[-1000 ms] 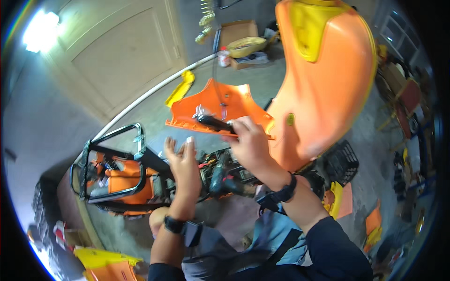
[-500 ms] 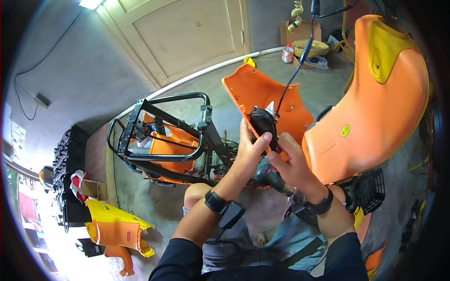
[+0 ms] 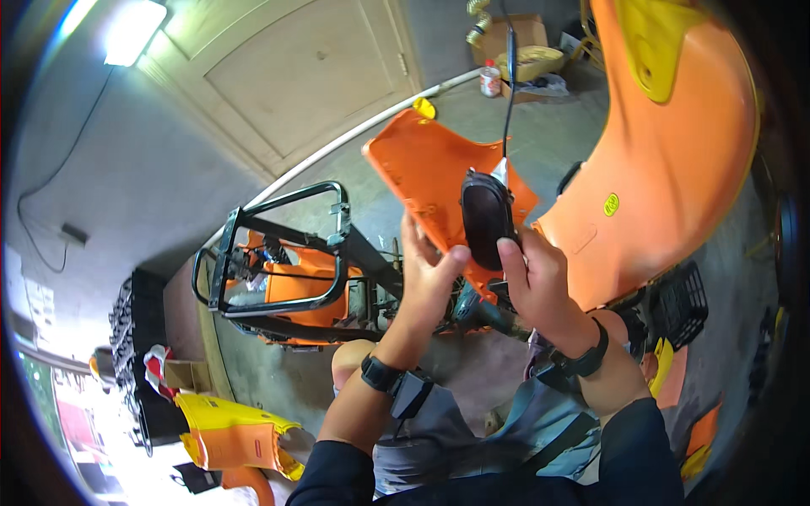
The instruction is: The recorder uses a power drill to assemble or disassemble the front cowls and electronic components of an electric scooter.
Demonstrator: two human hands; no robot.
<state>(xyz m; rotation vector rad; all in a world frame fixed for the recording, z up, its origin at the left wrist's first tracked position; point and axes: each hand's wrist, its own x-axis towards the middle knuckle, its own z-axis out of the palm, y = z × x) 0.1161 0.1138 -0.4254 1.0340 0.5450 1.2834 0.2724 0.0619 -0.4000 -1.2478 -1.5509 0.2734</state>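
In the middle of the frame, the right hand (image 3: 548, 291) has its fingers clamped on the bottom of a shiny black oval plastic case (image 3: 487, 221). The left hand (image 3: 426, 282), fingers apart, is beside it. It looks light, hard, maybe slippery; hold its sides.

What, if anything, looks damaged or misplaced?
Nothing looks spilled; the black part in the right hand shows no clear damage. The yellow-orange panel seems out of place, lying askew at lower left, apart from the black frame.
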